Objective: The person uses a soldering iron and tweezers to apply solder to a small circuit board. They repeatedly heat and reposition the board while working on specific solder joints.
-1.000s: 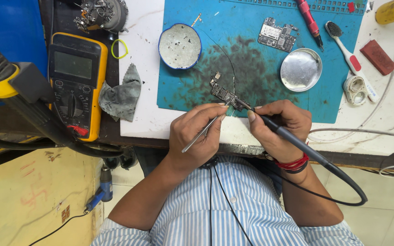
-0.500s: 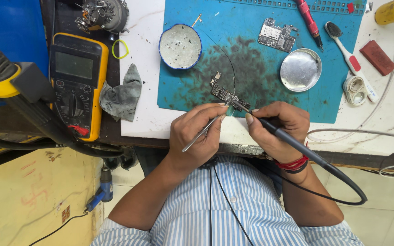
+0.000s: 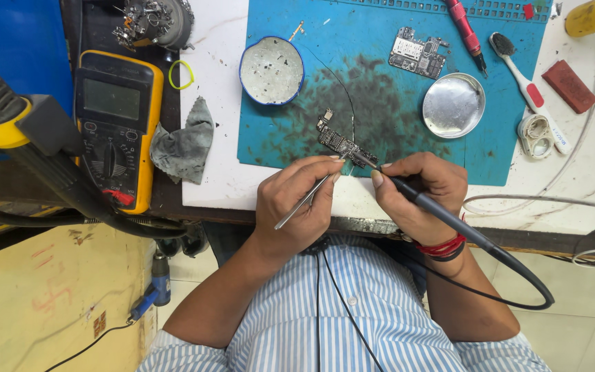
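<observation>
A small dark circuit board point(image 3: 342, 142) lies on the stained blue work mat point(image 3: 380, 83) near its front edge. My left hand point(image 3: 297, 200) grips metal tweezers point(image 3: 309, 198) whose tips reach the board's near end. My right hand point(image 3: 418, 193) holds a dark soldering iron point(image 3: 442, 213) like a pen, its tip touching the same end of the board. The iron's black cable loops down to the right over my lap. A thin wire arcs across the mat from the board.
A second circuit board point(image 3: 417, 53), a round metal lid point(image 3: 453, 105), a white dish point(image 3: 271, 70), a brush point(image 3: 526, 86) and a red screwdriver point(image 3: 465, 31) lie on or by the mat. A yellow multimeter point(image 3: 115, 127) and grey cloth point(image 3: 184, 141) sit left.
</observation>
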The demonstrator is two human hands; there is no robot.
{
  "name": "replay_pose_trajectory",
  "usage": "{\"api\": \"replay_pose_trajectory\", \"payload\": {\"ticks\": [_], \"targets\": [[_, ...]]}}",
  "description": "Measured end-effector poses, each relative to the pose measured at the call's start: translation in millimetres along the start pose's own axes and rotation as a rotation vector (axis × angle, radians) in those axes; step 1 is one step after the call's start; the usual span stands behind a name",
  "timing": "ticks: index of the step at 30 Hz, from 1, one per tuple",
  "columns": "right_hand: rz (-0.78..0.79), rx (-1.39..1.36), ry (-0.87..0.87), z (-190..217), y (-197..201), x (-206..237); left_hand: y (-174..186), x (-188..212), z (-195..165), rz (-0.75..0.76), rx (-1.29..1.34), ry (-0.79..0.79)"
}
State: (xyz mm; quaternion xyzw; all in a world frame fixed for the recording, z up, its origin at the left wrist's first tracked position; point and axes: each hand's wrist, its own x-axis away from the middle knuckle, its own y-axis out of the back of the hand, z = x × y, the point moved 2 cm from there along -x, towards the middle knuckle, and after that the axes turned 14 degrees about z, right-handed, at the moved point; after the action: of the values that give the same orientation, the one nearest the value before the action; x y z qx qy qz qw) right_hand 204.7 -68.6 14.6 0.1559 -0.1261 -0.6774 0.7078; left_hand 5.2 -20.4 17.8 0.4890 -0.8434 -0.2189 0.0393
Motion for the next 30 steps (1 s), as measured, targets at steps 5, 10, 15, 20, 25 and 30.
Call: {"api": "replay_pose_trajectory", "payload": {"ticks": [5, 10, 15, 20, 25, 30], "targets": [[0.002, 0.005, 0.001, 0.7, -0.1, -0.5, -0.3, 0.2, -0.1, -0.005, -0.002, -0.003], [0.024, -0.009, 0.013, 0.7, 1.1, -1.4, -0.8, -0.3, 0.4, -0.005, -0.004, -0.007], [0.015, 0.009, 0.013, 1.0, 1.0, -0.9, -0.7, 0.4, 0.3, -0.004, -0.006, -0.004], [0.011, 0.0, 0.005, 0.5, 0.5, -0.7, -0.6, 0.5, 0.5, 0.0, 0.003, 0.004], [0.01, -0.002, 0.001, 0.3, 0.9, -0.5, -0.7, 0.1, 0.1, -0.002, -0.001, 0.002], [0.015, -0.001, 0.023, 0.6, 0.7, -1.3, -0.6, -0.1, 0.0, -0.002, -0.005, 0.003]]}}
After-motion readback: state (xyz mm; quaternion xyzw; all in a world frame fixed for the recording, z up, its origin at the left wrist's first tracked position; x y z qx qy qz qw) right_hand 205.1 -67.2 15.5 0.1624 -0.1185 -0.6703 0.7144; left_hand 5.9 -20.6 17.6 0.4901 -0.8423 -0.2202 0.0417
